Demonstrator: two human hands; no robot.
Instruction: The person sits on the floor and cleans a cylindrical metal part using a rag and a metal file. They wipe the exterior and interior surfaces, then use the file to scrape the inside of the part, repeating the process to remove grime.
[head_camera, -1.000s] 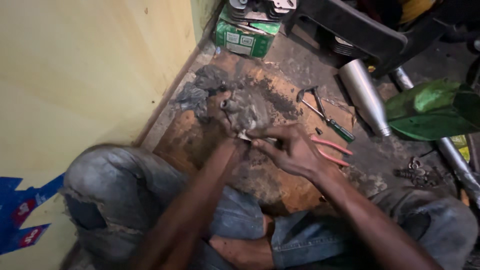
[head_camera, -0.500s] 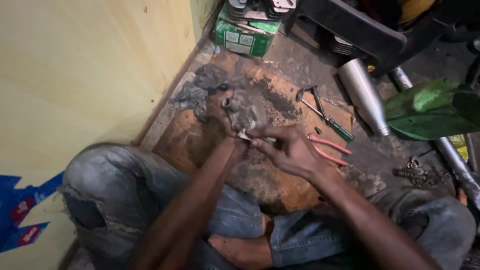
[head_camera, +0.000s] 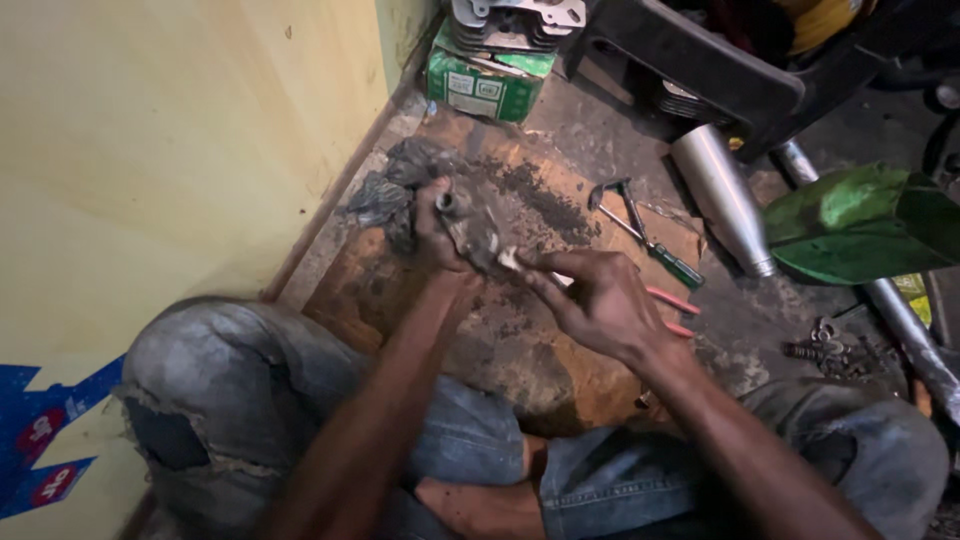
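Dirty wooden board (head_camera: 560, 370) on floor. Left hand (head_camera: 432, 228) grips grimy metal part (head_camera: 470, 222); right hand (head_camera: 592, 298) pinches pale scraper (head_camera: 512, 260), possibly; grime remains.

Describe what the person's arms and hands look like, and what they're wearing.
Both arms are bare, with no sleeves showing up to the frame's edge. The left hand and right hand wear no gloves, and no rings, watch or bands are visible. The fingers look smudged with dark grime. Below the arms, the legs are in faded, worn grey-blue jeans.
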